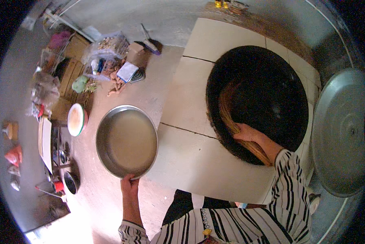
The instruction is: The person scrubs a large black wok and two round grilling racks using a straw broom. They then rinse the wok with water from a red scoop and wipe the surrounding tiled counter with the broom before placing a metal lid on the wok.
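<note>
My left hand [129,183] grips the near rim of a round metal basin [104,134], which holds cloudy, pale brown liquid. The basin is beside the left edge of a tiled stove top [182,152]. Set into that top is a large black wok [280,91] with a dark interior. My right hand [246,134] is inside the wok's near left part, closed around a straw whisk broom [226,113]. The broom's bristles spread up along the wok's left wall, and its butt end points back toward my sleeve. The wok's bottom is too dark to make out.
A large round metal lid [341,131] leans at the right of the stove. On the floor to the left are a plastic crate [112,45], sweet potatoes [117,84], cardboard boxes [74,76], an enamel basin [76,119] and a dark pot [71,182]. A brush [152,45] lies by the wall.
</note>
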The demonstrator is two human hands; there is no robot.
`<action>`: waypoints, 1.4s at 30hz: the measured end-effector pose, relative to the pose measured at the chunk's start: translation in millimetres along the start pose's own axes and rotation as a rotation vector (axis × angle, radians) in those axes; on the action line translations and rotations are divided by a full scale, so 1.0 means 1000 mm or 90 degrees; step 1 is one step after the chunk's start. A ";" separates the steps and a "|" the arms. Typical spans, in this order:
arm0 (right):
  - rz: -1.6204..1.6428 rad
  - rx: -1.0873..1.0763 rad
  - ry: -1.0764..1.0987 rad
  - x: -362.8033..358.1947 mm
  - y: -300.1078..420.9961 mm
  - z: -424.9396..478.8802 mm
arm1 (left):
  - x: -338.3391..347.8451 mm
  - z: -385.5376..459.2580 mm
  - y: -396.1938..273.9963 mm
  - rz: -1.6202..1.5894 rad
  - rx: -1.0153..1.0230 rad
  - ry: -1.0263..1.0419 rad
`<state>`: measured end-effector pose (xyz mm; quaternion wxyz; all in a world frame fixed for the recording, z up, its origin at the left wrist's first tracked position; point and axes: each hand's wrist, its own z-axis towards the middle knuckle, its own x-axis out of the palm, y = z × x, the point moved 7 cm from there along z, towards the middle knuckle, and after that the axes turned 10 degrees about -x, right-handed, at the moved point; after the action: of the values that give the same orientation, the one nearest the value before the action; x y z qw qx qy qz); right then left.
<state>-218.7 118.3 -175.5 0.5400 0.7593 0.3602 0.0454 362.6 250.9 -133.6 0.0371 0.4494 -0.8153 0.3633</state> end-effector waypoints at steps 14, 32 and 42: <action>0.272 0.053 0.185 0.207 0.328 -0.034 | -0.069 0.061 -0.011 -0.141 0.007 0.024; -0.031 -0.106 0.217 0.230 0.286 -0.037 | -0.108 0.088 0.009 -0.151 -0.095 0.010; -0.195 0.108 -0.390 -0.067 0.105 -0.197 | -0.023 0.031 0.007 -0.156 -0.046 0.012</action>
<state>-306.1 217.1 16.8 0.5588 0.7170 0.2935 -0.2960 379.4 249.8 -168.9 0.1048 0.5407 -0.7663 0.3308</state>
